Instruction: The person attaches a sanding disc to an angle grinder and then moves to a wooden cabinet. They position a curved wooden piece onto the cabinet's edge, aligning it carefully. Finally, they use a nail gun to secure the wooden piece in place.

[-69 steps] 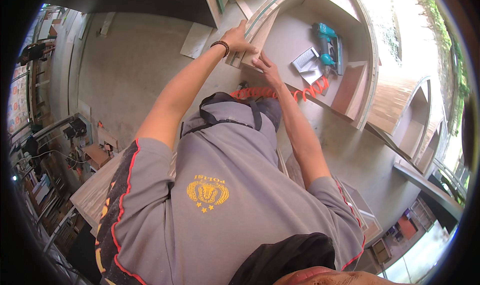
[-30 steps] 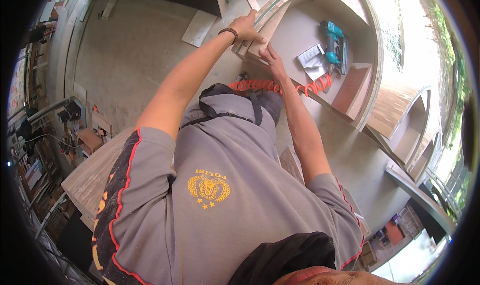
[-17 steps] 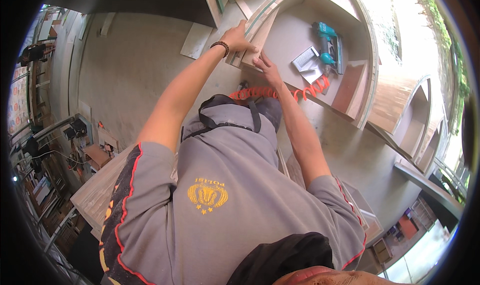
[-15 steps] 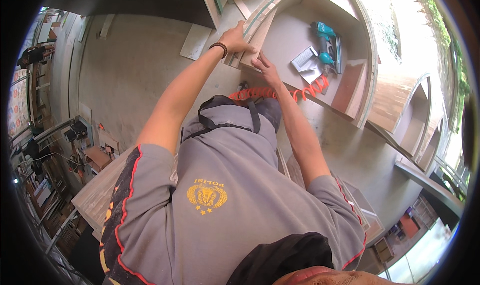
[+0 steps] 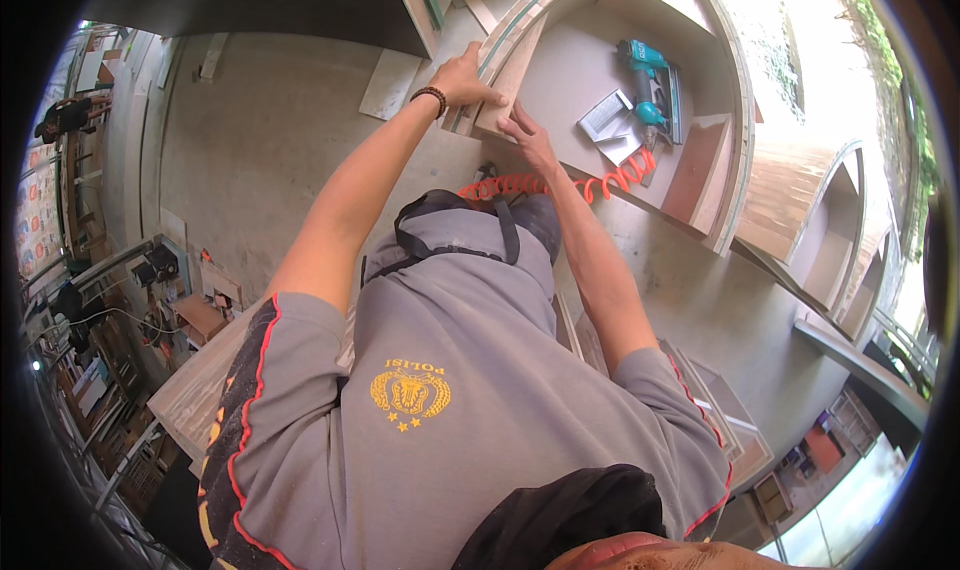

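An arched wooden frame (image 5: 738,90) with a flat back panel lies in front of me. A light wooden board (image 5: 520,68) stands along its inner left side. My left hand (image 5: 462,80), a beaded bracelet at its wrist, is closed over the frame's left edge, with its thumb on the board. At the board's near end my right hand (image 5: 532,140) grips the wood with thumb and fingers, close to the left thumb. Inside the frame rest a teal nail gun (image 5: 648,85) and strips of silver staples or nails (image 5: 610,120). Some fingertips are hidden behind the wood.
An orange coiled air hose (image 5: 520,184) runs from the nail gun past my waist. A brown board (image 5: 698,175) stands at the frame's right side. More arched frames (image 5: 825,210) are at the right. A dark panel (image 5: 270,5) is at the far left, near a pale offcut (image 5: 390,82) on the floor.
Both hands keep their hold on the wood and shift very slightly left. The view moves a little; the nail gun and staples stay in place within the frame.
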`<act>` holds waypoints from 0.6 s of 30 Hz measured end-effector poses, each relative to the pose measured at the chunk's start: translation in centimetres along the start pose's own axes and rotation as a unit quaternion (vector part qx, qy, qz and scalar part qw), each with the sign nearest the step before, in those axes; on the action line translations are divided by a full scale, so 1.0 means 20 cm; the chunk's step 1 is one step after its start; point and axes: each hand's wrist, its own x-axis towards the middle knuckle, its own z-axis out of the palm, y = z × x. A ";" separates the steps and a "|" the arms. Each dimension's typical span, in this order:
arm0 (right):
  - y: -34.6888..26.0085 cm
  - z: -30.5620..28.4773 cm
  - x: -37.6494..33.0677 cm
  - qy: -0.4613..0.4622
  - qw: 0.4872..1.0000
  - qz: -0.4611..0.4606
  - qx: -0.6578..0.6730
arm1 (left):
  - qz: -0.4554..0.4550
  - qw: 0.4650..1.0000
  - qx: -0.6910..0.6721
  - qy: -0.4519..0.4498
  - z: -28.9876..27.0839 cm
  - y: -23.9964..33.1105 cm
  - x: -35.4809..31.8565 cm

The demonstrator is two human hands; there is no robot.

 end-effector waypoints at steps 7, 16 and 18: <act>0.03 0.00 0.01 0.009 1.000 -0.012 -0.024 | -0.007 1.000 0.001 0.003 0.02 -0.02 0.01; -0.03 0.02 -0.03 0.018 1.000 0.007 -0.013 | -0.003 1.000 -0.004 0.004 0.03 -0.02 0.02; -0.04 0.02 -0.04 0.020 1.000 -0.002 -0.018 | -0.004 1.000 -0.007 0.003 0.01 -0.02 0.01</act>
